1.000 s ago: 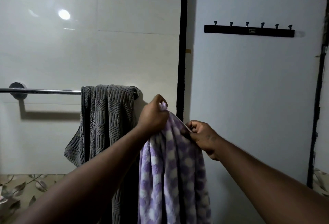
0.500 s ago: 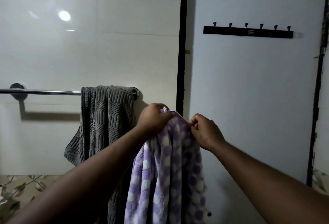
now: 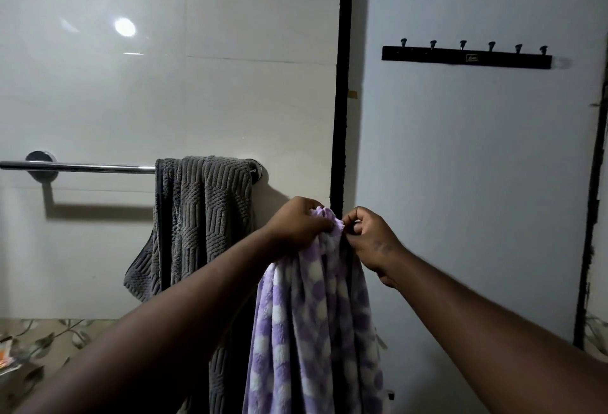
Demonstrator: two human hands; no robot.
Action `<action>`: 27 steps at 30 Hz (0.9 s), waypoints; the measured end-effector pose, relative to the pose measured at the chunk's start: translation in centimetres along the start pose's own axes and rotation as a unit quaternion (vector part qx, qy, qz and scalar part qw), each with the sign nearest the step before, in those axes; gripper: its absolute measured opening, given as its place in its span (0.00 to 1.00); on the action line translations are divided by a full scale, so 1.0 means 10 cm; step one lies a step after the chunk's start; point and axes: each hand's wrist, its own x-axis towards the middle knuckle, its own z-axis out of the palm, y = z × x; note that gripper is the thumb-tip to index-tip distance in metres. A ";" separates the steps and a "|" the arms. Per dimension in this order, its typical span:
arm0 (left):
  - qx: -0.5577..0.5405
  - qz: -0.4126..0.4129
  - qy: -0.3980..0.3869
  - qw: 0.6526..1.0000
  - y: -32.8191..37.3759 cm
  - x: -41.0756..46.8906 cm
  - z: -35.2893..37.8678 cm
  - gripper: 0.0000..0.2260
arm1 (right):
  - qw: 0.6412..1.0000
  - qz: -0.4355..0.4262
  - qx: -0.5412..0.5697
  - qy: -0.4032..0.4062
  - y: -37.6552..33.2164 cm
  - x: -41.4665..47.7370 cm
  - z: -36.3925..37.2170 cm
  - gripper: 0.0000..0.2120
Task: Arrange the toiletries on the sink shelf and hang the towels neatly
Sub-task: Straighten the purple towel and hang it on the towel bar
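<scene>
At 6 o'clock | left hand (image 3: 296, 226), right hand (image 3: 371, 239): fingers pinch bunched towel (image 3: 312, 331) | best spread edge before draping rail (image 3: 82, 168), 9 o'clock.

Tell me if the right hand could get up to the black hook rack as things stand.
Probably yes. Nothing shows between the right hand and the hook rack, which is higher up and to its right. The hand does pinch the purple towel, which would come along.
</scene>
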 end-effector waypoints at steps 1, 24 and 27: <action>0.021 0.004 0.019 1.000 -0.01 0.01 -0.01 0.09 | 0.999 -0.010 -0.038 -0.014 0.02 -0.01 -0.01 0.06; 0.135 0.017 0.109 0.985 -0.13 0.02 -0.07 0.16 | 0.995 0.008 -0.091 -0.039 -0.11 -0.01 -0.22 0.06; 0.179 -0.029 0.130 0.975 -0.22 0.04 -0.16 0.20 | 0.971 0.025 -0.232 -0.042 -0.03 -0.02 -0.34 0.04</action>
